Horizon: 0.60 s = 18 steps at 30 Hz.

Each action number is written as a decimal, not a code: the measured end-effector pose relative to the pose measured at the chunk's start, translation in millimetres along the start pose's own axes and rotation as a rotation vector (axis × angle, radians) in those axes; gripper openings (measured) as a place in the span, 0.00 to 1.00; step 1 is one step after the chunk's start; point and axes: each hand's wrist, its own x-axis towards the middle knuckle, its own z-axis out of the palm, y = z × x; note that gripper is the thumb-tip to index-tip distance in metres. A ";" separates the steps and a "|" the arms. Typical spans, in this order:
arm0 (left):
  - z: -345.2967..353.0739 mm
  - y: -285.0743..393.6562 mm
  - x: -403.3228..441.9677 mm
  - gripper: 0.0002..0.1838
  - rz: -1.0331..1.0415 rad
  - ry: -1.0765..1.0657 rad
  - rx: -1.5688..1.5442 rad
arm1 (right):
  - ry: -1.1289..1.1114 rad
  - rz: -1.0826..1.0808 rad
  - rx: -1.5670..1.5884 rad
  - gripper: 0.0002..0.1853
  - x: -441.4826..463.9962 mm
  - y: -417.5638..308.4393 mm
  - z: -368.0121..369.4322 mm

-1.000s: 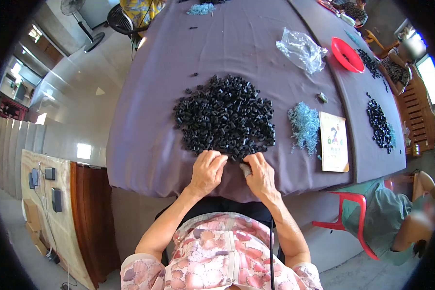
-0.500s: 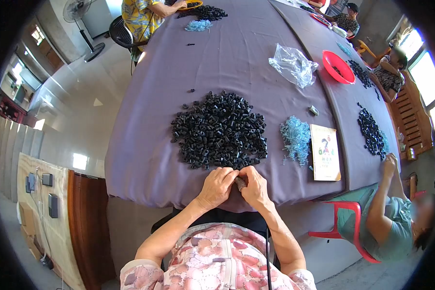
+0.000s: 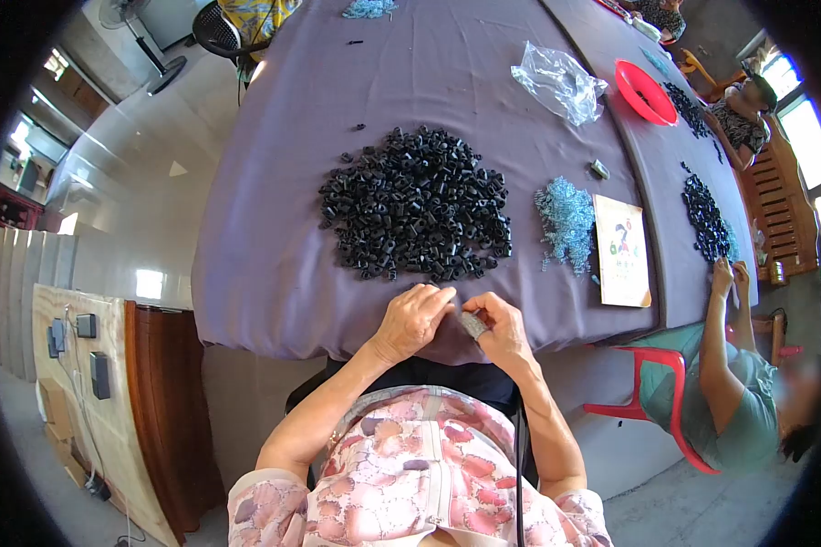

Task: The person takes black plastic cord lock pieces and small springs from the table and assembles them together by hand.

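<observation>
A large pile of small black parts lies on the purple-grey cloth in front of me. Just below its near edge, my left hand has its fingers pressed together; whatever is between them is too small to make out. Close to its right, my right hand is curled with thumb and fingers together, a greyish wrap showing on a digit; anything pinched there is hidden. A heap of small pale-blue pieces sits right of the black pile, beside a booklet.
Farther off are a clear plastic bag, a red bowl and a second black pile. A co-worker in green sits at the right on a red chair, hands at that pile's near end. Other people sit around the table.
My hands, close together half a second ago, are now slightly apart. The co-worker at the right has both hands raised to the table edge. The whole view has shifted a little.
</observation>
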 end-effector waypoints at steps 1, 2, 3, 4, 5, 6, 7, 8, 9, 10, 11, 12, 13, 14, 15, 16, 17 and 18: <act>-0.5 0.0 0.6 0.14 -0.042 0.024 -0.018 | 0.036 -0.013 -0.043 0.11 0.6 2.2 -3.8; 0.2 -2.2 0.3 0.12 -0.071 0.056 -0.038 | 0.073 -0.025 -0.086 0.12 1.3 4.3 -7.2; 1.4 -5.1 -0.5 0.11 -0.101 0.088 -0.059 | 0.111 -0.036 -0.129 0.12 3.2 5.5 -8.7; 2.1 -6.3 -1.4 0.10 -0.130 0.120 -0.079 | 0.128 0.001 -0.140 0.12 7.4 -6.8 -13.8; 1.9 -5.5 -2.3 0.10 -0.239 0.102 -0.178 | 0.151 -0.024 -0.185 0.12 12.3 -4.6 -14.3; 0.7 -3.5 -3.3 0.09 -0.349 0.086 -0.275 | 0.173 -0.050 -0.230 0.12 17.2 -0.7 -14.4; -1.2 -1.6 -3.6 0.10 -0.458 0.071 -0.370 | 0.195 -0.079 -0.274 0.11 22.3 1.8 -13.9; -4.4 0.6 -2.8 0.10 -0.539 0.022 -0.451 | 0.176 -0.053 -0.307 0.10 26.7 2.3 -13.0; -6.3 3.5 -1.4 0.10 -0.566 0.029 -0.518 | 0.185 -0.040 -0.357 0.11 29.5 2.6 -10.6; -6.7 7.0 0.6 0.10 -0.593 0.038 -0.584 | 0.193 -0.029 -0.407 0.11 32.4 2.7 -7.1; -6.2 8.9 1.8 0.10 -0.620 0.049 -0.650 | 0.200 -0.019 -0.456 0.11 35.3 3.4 -3.8; -5.2 9.5 1.9 0.10 -0.655 0.050 -0.731 | 0.218 -0.013 -0.469 0.12 37.2 7.0 -0.5; -3.9 9.7 2.0 0.10 -0.661 0.058 -0.785 | 0.236 -0.007 -0.482 0.12 38.4 12.5 3.0; -2.4 9.6 2.3 0.10 -0.665 0.064 -0.840 | 0.256 0.001 -0.496 0.13 39.8 16.0 5.0; -1.1 8.9 2.7 0.09 -0.666 0.068 -0.896 | 0.247 0.017 -0.490 0.13 41.5 17.9 5.1; -0.2 7.7 3.0 0.09 -0.690 0.032 -0.899 | 0.240 0.035 -0.485 0.13 42.9 19.3 4.3; 1.7 6.1 2.6 0.09 -0.705 0.028 -0.933 | 0.235 0.055 -0.482 0.14 43.4 20.3 2.7; 4.3 4.6 1.7 0.08 -0.720 0.022 -0.969 | 0.242 0.020 -0.497 0.13 43.4 20.9 0.8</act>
